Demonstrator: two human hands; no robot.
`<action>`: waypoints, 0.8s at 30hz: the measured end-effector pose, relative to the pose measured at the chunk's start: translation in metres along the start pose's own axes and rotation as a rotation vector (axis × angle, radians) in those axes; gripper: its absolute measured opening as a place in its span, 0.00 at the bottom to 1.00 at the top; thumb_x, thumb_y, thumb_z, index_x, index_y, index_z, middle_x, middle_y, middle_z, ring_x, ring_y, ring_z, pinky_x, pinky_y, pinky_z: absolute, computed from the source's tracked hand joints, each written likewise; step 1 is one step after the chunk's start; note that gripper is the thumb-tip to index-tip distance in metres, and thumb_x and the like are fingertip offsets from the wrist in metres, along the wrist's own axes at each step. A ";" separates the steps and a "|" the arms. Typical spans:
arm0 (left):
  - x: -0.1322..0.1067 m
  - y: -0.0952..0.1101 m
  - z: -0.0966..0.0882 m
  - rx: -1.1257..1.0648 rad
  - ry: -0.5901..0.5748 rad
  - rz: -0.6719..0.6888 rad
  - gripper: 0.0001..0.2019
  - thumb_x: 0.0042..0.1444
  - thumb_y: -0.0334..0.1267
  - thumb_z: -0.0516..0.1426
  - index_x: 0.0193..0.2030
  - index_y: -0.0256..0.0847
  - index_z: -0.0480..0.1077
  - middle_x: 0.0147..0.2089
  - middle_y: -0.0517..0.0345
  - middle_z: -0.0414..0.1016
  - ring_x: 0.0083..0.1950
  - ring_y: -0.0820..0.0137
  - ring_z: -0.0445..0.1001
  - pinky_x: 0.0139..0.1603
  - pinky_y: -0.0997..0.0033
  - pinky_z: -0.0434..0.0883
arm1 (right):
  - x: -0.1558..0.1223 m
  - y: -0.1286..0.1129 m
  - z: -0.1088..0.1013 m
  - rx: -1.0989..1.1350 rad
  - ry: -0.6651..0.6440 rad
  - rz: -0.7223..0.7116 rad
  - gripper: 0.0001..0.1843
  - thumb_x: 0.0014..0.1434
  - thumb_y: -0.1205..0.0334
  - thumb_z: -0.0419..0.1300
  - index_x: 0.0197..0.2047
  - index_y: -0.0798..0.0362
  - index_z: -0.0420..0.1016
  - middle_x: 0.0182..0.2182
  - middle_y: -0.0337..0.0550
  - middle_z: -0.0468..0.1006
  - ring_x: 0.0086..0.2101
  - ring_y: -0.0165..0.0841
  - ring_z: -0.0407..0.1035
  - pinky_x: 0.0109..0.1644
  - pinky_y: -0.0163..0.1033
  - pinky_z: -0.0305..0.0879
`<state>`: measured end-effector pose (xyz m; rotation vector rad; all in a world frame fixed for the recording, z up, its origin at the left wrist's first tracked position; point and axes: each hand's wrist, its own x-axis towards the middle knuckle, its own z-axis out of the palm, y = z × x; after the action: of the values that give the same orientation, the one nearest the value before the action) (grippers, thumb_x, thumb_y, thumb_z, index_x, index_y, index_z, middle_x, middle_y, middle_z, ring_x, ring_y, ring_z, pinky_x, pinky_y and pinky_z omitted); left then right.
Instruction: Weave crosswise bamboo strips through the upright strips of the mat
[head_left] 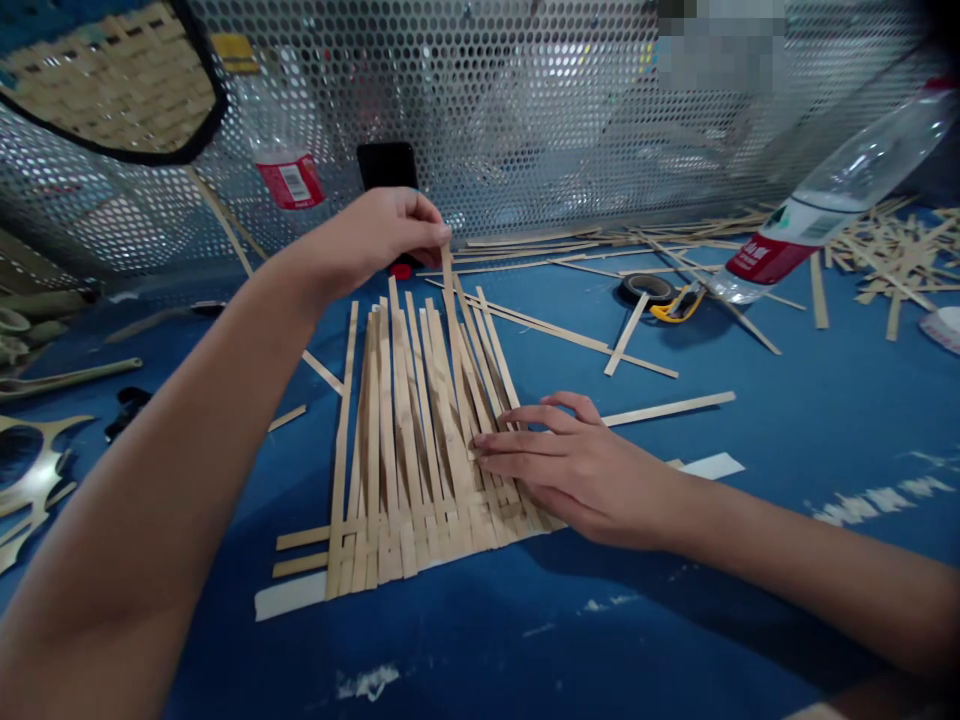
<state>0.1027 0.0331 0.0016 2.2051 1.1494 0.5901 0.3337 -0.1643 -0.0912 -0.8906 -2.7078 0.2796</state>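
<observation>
A partly woven mat of thin bamboo strips (409,450) lies on the blue table (787,430), its near end crossed by horizontal strips and taped down with white tape (289,597). My left hand (375,240) reaches over the far end and pinches the tip of one upright strip (451,300), lifting it. My right hand (577,465) lies flat on the right part of the mat, fingers stretched out and pressing the strips down.
A perforated metal screen (525,110) closes the back. Loose strips (892,250) litter the far right. A tilted clear bottle (825,210), a tape roll (649,288), a black phone (386,165), a woven fan (112,80) and cut shapes (30,480) surround the work.
</observation>
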 end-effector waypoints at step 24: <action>-0.029 0.004 -0.010 -0.121 -0.958 -0.295 0.16 0.58 0.55 0.60 0.39 0.48 0.82 0.46 0.53 0.83 0.52 0.57 0.80 0.57 0.62 0.72 | -0.003 0.002 0.001 -0.028 0.044 -0.009 0.20 0.71 0.63 0.49 0.61 0.49 0.74 0.64 0.42 0.73 0.62 0.43 0.62 0.67 0.59 0.46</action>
<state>0.0839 0.0101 0.0085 1.7831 0.8318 -0.4817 0.3367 -0.1644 -0.0933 -0.8808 -2.6806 0.2185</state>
